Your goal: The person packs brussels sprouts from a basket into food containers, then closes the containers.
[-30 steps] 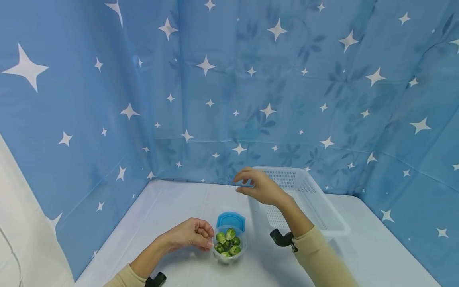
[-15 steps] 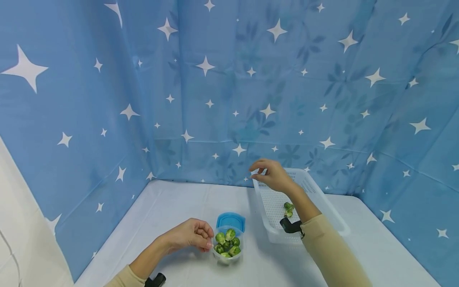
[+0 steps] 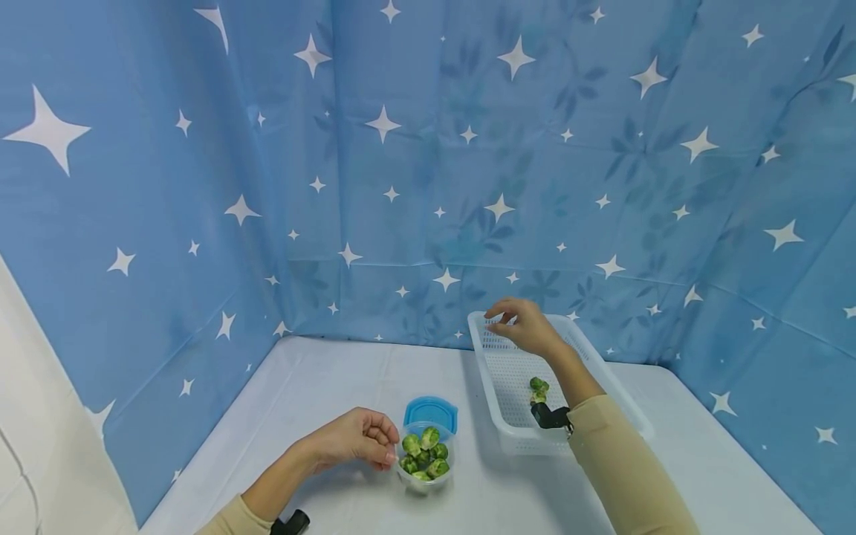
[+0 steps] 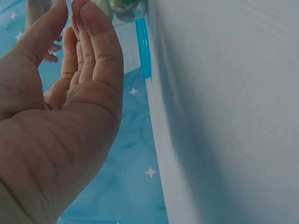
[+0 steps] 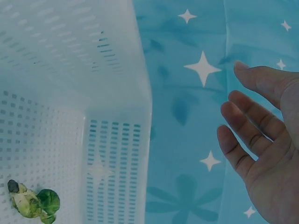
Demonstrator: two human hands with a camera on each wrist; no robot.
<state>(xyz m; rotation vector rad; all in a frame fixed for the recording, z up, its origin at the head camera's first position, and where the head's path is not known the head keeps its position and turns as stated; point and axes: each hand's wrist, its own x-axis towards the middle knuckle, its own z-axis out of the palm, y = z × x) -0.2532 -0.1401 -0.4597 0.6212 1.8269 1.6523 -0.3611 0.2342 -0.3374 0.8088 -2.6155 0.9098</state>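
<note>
A small clear container [image 3: 421, 488] holds several green Brussels sprouts [image 3: 423, 453]. My left hand [image 3: 354, 438] pinches its left rim between thumb and fingers; in the left wrist view the container [image 4: 130, 17] is mostly cut off at the top. Behind the container lies a blue lid [image 3: 431, 413]. My right hand [image 3: 524, 327] hovers over the far end of a white perforated basket [image 3: 496, 409], its fingers loosely bent and nothing between them. Inside the basket lie a few Brussels sprouts [image 5: 32, 204], partly hidden by the wrist camera in the head view.
A white-covered table [image 3: 334, 371] bears everything. Blue star-patterned curtain [image 3: 401, 223] hangs close behind the table and along its sides. The basket's raised walls stand on the right half.
My right hand has moved right, from left of the basket to above it. The sprouts in the basket came into sight from behind the arm. My left hand stays at the container.
</note>
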